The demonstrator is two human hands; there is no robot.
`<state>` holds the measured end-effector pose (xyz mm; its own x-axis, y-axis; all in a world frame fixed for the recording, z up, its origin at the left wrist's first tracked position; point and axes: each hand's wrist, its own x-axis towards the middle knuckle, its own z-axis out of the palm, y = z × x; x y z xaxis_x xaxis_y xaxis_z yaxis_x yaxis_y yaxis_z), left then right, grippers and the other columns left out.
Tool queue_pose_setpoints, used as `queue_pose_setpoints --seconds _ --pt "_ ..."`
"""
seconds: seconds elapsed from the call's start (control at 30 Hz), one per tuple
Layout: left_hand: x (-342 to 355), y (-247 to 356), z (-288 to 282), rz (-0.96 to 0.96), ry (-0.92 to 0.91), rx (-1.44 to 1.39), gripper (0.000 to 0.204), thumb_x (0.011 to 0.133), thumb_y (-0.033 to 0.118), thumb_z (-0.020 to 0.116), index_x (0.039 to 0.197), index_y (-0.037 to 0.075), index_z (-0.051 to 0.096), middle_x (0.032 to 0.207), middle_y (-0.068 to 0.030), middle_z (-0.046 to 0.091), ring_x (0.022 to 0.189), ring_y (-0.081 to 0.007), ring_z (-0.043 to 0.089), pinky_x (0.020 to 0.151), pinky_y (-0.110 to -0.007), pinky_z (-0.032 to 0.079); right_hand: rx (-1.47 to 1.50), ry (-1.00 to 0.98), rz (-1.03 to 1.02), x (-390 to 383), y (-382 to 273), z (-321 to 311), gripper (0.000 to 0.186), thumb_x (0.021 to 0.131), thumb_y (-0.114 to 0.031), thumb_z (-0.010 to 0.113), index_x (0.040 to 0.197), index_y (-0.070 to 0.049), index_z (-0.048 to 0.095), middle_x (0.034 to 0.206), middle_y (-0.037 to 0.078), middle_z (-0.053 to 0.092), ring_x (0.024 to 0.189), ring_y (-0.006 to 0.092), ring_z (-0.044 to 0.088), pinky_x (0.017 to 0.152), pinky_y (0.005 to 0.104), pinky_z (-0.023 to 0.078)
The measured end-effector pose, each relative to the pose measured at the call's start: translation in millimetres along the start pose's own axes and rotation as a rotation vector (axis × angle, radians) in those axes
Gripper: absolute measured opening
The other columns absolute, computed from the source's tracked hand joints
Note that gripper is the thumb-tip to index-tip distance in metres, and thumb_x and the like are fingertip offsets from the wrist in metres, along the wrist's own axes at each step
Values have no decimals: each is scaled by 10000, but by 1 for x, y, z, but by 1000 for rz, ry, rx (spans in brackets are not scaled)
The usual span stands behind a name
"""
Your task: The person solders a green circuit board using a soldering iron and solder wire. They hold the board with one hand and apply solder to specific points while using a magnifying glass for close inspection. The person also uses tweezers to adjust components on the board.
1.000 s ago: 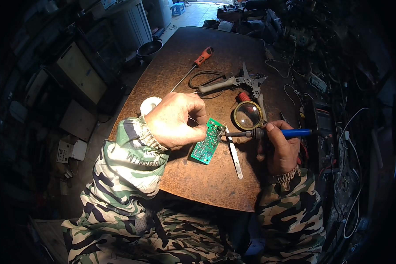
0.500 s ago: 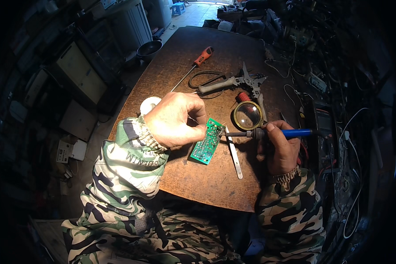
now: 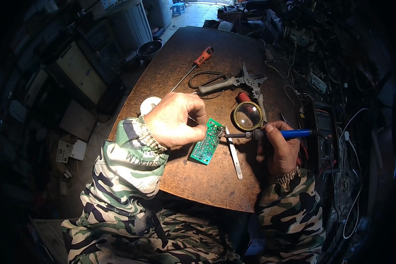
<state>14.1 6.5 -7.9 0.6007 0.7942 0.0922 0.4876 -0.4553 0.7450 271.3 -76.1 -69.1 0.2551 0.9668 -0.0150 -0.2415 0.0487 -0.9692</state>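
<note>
A green circuit board [image 3: 205,147] with many small solder points lies tilted before me on the table. My left hand [image 3: 177,119] is closed in a pinch at its upper left edge. A thin wire-like line shows in the gap of those fingers, but what they grip is hidden. My right hand [image 3: 282,147] holds a soldering iron [image 3: 290,133] by its blue handle, the tip at the board's right edge. Silvery tweezers [image 3: 234,156] lie just right of the board. Partly behind my left hand is a white round roll [image 3: 148,104].
A magnifying glass [image 3: 247,116] lies beyond the iron. Farther back are wire-stripping pliers [image 3: 250,81], black-handled scissors [image 3: 202,79] and an orange-handled screwdriver [image 3: 203,57]. A multimeter [image 3: 324,121] and loose cables crowd the wooden table's [image 3: 171,53] right side.
The soldering iron has shifted very slightly, its tip staying at the board's right edge. My left hand and the board look the same.
</note>
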Motion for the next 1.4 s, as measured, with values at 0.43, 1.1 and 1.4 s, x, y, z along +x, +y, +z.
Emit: queue_pose_setpoints --seconds 0.43,1.1,1.4 --pt "2 3 1 -10 -20 -28 194 727 160 771 760 -15 694 774 -130 682 714 -225 687 663 -352 528 -22 21 -10 -3 -1 -3 241 913 -226 699 924 9 650 717 73 647 521 137 591 465 257 461" --pt "0 4 -2 -32 -9 -5 197 731 163 756 775 -19 697 783 -147 691 725 -241 696 667 -361 532 -18 14 -12 -1 -3 2 247 914 -238 693 938 3 644 732 78 652 531 139 593 474 258 459" --pt "2 -1 1 -5 -9 -23 194 728 157 752 778 -23 695 788 -153 695 723 -250 698 672 -364 538 6 20 -11 -1 -2 -3 230 913 -211 684 923 16 646 732 70 643 548 130 587 489 255 466"
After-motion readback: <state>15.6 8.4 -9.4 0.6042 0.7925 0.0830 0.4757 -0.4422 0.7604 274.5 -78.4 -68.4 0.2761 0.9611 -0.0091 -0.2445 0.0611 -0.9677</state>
